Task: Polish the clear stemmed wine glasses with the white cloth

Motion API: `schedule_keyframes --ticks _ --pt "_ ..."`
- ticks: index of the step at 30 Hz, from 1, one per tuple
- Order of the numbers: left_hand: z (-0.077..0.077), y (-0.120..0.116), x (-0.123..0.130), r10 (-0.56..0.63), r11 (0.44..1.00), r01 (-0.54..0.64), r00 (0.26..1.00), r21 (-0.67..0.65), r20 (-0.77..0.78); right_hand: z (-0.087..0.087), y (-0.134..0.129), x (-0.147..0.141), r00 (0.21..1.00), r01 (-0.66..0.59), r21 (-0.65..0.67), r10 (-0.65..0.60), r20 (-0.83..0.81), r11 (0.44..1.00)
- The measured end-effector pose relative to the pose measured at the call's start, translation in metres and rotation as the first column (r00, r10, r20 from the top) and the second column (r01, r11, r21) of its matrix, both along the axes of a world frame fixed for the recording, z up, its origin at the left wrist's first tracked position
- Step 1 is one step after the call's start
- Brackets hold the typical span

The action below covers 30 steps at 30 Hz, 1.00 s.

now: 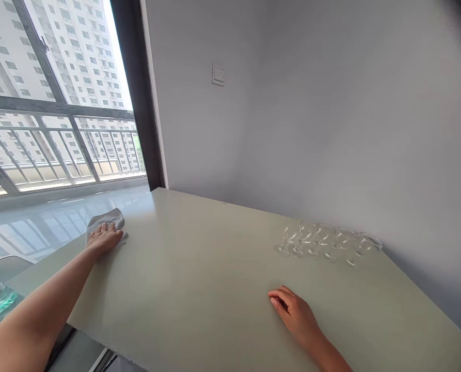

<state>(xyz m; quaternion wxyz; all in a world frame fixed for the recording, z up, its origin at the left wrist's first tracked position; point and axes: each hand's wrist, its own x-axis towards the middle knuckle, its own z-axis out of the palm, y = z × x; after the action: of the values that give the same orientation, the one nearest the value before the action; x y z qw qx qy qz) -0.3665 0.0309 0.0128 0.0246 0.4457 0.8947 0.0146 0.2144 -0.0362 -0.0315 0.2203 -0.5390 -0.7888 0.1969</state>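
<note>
A rumpled light-grey cloth (114, 216) lies at the left edge of the pale table (199, 268).

Bright daylight comes through the window (65, 110). The floor (56, 219) shines, the table (199, 268) has soft shadows, and the view's top right corner is dark.

The table (199, 268) has a pale, smooth, faintly glossy top. A grey cloth (108, 217) lies creased at its left edge; clear stemmed glasses (327, 243) stand upright, closely grouped, near the far right corner.
</note>
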Motion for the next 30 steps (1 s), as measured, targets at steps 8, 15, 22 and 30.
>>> schedule_keyframes --ticks 8,15,22,30 --pt "-0.025 -0.036 0.016 -0.068 0.997 0.066 0.997 -0.051 -0.046 0.011 -0.003 -0.005 0.999 0.004 -0.019 -0.005 -0.054 1.0" --pt "-0.048 -0.036 0.126 -0.48 0.876 0.483 0.871 -0.003 -0.108 0.014 0.0 -0.002 0.965 0.189 0.099 -0.166 -0.205 0.977" --pt "-0.046 -0.047 0.292 -0.855 0.502 0.855 0.513 0.13 -0.073 0.03 -0.005 0.003 0.903 0.292 0.146 -0.222 -0.369 0.945" --pt "-0.039 -0.099 0.438 -0.979 -0.039 0.928 -0.109 0.37 0.17 0.035 -0.009 0.004 0.897 0.283 0.192 -0.189 -0.399 0.94"
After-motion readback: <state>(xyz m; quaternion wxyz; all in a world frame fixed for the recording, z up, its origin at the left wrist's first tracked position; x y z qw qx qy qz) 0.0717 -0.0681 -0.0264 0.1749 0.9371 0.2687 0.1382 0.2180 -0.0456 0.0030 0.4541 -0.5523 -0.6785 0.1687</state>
